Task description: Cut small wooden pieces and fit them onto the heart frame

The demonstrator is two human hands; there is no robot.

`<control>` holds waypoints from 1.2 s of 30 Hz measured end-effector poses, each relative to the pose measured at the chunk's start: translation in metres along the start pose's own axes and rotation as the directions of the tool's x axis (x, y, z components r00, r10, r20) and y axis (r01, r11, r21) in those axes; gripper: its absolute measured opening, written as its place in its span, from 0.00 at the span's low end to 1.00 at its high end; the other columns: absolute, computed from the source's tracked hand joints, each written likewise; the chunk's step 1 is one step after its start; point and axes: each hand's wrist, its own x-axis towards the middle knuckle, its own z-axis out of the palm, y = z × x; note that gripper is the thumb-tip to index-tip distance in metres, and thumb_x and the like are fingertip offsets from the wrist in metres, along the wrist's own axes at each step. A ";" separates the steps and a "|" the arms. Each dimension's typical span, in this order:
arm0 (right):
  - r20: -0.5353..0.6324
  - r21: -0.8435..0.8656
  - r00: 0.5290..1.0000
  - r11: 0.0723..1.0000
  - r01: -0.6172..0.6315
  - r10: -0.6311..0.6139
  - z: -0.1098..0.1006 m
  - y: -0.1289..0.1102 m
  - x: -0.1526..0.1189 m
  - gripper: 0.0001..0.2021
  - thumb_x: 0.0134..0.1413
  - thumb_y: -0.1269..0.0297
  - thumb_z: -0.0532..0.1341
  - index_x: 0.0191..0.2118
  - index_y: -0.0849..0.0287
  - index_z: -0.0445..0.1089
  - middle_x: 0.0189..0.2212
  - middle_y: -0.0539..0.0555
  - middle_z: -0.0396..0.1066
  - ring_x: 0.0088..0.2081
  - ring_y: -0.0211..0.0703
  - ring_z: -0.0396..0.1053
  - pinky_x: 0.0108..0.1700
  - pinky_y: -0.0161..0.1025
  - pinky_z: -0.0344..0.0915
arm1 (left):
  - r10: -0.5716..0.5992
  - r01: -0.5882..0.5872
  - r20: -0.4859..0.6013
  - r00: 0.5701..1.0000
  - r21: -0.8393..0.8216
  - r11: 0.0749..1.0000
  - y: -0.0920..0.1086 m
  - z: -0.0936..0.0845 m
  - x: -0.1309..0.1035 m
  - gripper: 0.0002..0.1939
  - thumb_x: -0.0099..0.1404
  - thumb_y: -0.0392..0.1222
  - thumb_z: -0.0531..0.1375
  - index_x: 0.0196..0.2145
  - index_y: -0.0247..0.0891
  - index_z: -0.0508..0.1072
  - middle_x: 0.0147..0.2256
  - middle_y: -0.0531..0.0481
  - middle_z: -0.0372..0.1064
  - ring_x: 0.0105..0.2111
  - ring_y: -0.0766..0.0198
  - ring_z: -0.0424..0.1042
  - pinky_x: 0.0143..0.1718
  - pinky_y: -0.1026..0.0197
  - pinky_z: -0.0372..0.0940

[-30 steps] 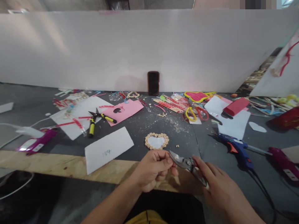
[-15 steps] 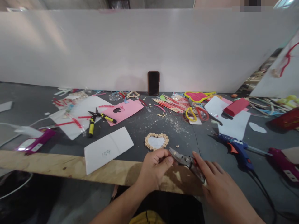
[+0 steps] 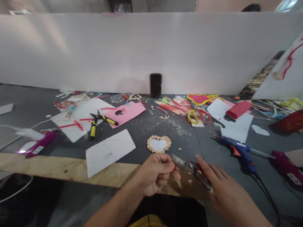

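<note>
My right hand [image 3: 221, 181] is closed round the handles of a pair of pruning shears [image 3: 190, 167], whose blades point left and up. At the blade tips, my left hand [image 3: 157, 173] is pinched closed, and whatever lies between its fingertips is too small to make out. Just beyond that hand lies a white paper heart [image 3: 158, 145] edged with small beige pieces [image 3: 169, 140]. A couple of loose beige bits [image 3: 180, 149] rest on the dark table to the right of the heart.
A white card [image 3: 111, 153] and yellow-handled pliers [image 3: 94, 127] lie left. A blue glue gun [image 3: 241, 153] with a cable lies right. Scissors [image 3: 193, 116], red-patterned sticks [image 3: 174, 107] and pink paper [image 3: 125, 114] are farther back. A phone [image 3: 155, 85] leans against the white partition [image 3: 94, 50].
My left hand has turned a little and its lower fingers have loosened, while its fingertips stay by the blades. The shears have shifted slightly downward. The heart remains in place.
</note>
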 end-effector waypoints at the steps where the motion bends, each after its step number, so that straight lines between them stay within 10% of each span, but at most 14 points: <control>1: 0.001 0.004 1.000 1.000 0.001 -0.001 0.001 0.000 0.000 0.46 0.36 0.79 0.49 0.66 0.52 0.37 0.43 0.54 0.72 0.40 0.43 0.72 0.35 0.38 0.71 | -0.017 0.017 0.019 1.000 -0.001 1.000 0.001 -0.001 0.000 0.14 0.51 0.42 0.68 0.24 0.30 0.69 0.20 0.47 0.71 0.11 0.81 0.39 0.12 0.69 0.31; 10: 0.023 0.011 0.998 0.999 -0.053 0.053 0.015 0.001 -0.004 0.35 0.37 0.78 0.49 0.57 0.57 0.59 0.37 0.55 0.73 0.34 0.43 0.72 0.33 0.36 0.68 | 0.162 -0.132 -0.095 0.982 0.264 0.956 -0.002 0.008 -0.002 0.18 0.53 0.52 0.65 0.25 0.31 0.71 0.22 0.49 0.70 0.12 0.79 0.43 0.14 0.69 0.37; 19: 0.049 -0.077 0.996 0.994 -0.077 0.080 0.013 0.002 -0.002 0.31 0.40 0.77 0.49 0.55 0.60 0.63 0.33 0.55 0.74 0.29 0.45 0.73 0.25 0.36 0.64 | 0.524 -0.270 -0.129 0.842 0.740 0.616 -0.011 0.003 0.008 0.14 0.61 0.45 0.56 0.26 0.33 0.73 0.20 0.55 0.60 0.22 0.70 0.57 0.25 0.68 0.53; 32: 0.169 0.026 0.973 0.986 -0.163 0.156 0.006 0.001 0.004 0.37 0.40 0.76 0.50 0.62 0.59 0.54 0.42 0.59 0.72 0.38 0.48 0.72 0.35 0.42 0.70 | 0.551 -0.378 -0.044 0.833 0.682 0.626 -0.007 0.003 0.008 0.15 0.62 0.48 0.57 0.28 0.32 0.74 0.28 0.48 0.72 0.30 0.65 0.68 0.32 0.67 0.60; 36: 0.133 0.017 0.983 0.991 -0.130 0.127 0.008 -0.002 0.003 0.40 0.39 0.76 0.50 0.64 0.57 0.50 0.43 0.59 0.71 0.40 0.49 0.70 0.37 0.42 0.69 | 0.457 -0.323 -0.108 0.883 0.568 0.757 -0.006 0.002 0.008 0.18 0.58 0.52 0.60 0.25 0.31 0.73 0.21 0.51 0.68 0.18 0.73 0.58 0.20 0.69 0.52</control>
